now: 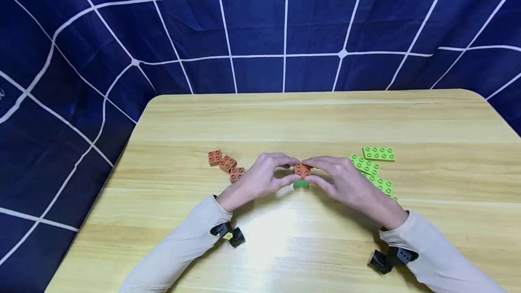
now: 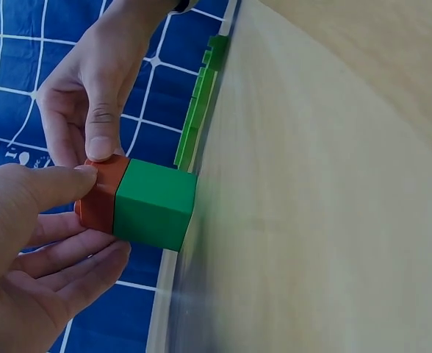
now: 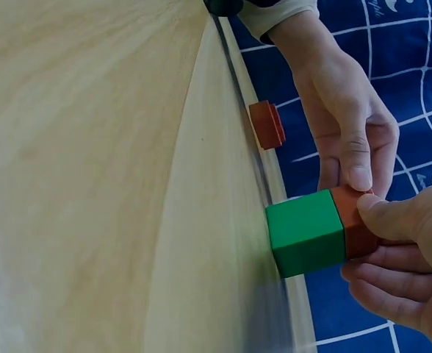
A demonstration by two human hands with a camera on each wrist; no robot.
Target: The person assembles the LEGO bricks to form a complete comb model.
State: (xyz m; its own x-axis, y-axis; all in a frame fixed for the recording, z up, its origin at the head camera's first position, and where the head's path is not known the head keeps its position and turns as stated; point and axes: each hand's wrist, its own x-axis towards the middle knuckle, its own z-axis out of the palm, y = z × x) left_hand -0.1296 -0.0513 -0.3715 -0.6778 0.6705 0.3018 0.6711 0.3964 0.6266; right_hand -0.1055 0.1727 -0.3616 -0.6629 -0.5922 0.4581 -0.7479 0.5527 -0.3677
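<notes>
A reddish-brown toy building brick (image 1: 302, 170) with studs on top sits on a taller green block (image 2: 155, 205) in the middle of the table. From the left side, my left hand (image 1: 263, 176) pinches the reddish-brown brick between thumb and fingers. My right hand (image 1: 346, 180) pinches the same brick from the right, its thumb on the near face and fingers on the far one. Both wrist views show the brick flush against the green block (image 3: 306, 234), whose lower end is at the tabletop.
Beside my left hand lie loose reddish-brown bricks (image 1: 215, 158), the nearest partly behind the wrist. Several longer lime-green bricks (image 1: 378, 153) lie beyond and beside my right hand, some overlapped by it. A dark blue cloth (image 1: 256, 21) with white lines hangs behind the wooden table (image 1: 260, 121).
</notes>
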